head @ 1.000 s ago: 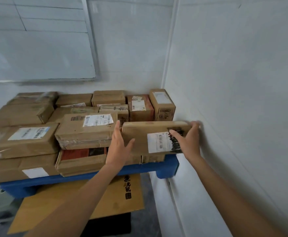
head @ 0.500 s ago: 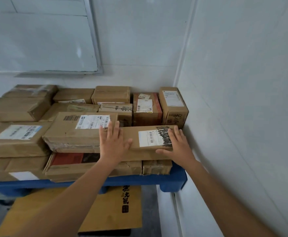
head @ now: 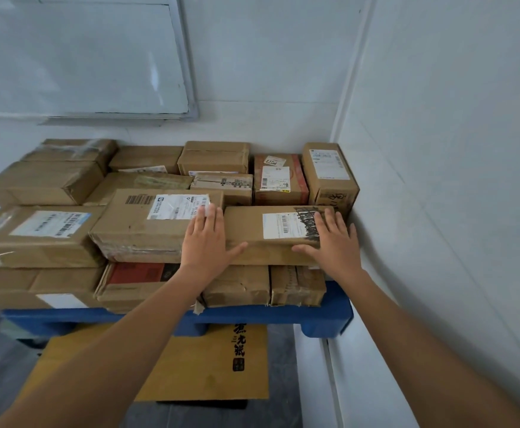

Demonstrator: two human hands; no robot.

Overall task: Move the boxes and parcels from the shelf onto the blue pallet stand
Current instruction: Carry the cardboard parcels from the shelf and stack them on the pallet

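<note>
Since a sec ago we've tipped the long flat box [head: 271, 234] down from on-edge to lying flat, and our hands have gone from clasping its ends to resting on top; the view has also dropped in closer. It now sits on the front right of the stack on the blue pallet stand [head: 326, 315], across two smaller boxes [head: 264, 285], its left end butted against the labelled box [head: 147, 223] beside it and its right end near the wall [head: 437, 180].

Left hand [head: 204, 239]: fingers straight, palm flat, spanning the seam between the two boxes, thumb on the front edge. Right hand [head: 334, 239]: also flat, splayed over the scribbled-out label [head: 292, 225]. Neither grip is closed on anything; both just press down.

Handling, as we judge it: plain corrugated card w/ tape, stiff enough to hold by the short ends, prob. light given its thin profile. Surface looks dry and matte, so little slip. Best hold is palms on opposite ends, or fingers under the front edge, which seems to stick out slightly. It spans two supports, so we'd check it doesn't rock before letting go
</note>
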